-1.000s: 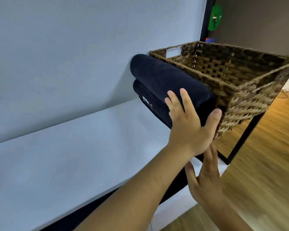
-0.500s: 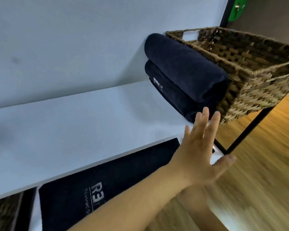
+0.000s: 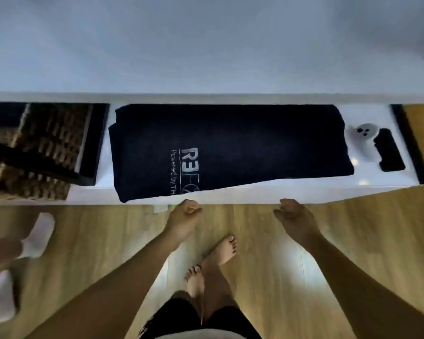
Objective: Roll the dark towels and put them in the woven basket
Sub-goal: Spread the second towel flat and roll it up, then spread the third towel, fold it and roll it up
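Head view, dark towel (image 3: 230, 143) flat on white shelf (image 3: 255, 194), left hand (image 3: 184, 218) fisted, empty, right hand (image 3: 294, 218) loosely curled, empty

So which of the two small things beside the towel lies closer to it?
The white rounded one with dark dots, right by the edge of the dark towel. The black blocky one lies beyond it, farther right.

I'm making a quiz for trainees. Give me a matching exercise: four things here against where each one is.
Things:
1 towel
2 basket
3 black object
4 bare feet

Places:
A on the floor
B right of the towel
C middle of the shelf
D left of the towel

Pairs: 1-C; 2-D; 3-B; 4-A
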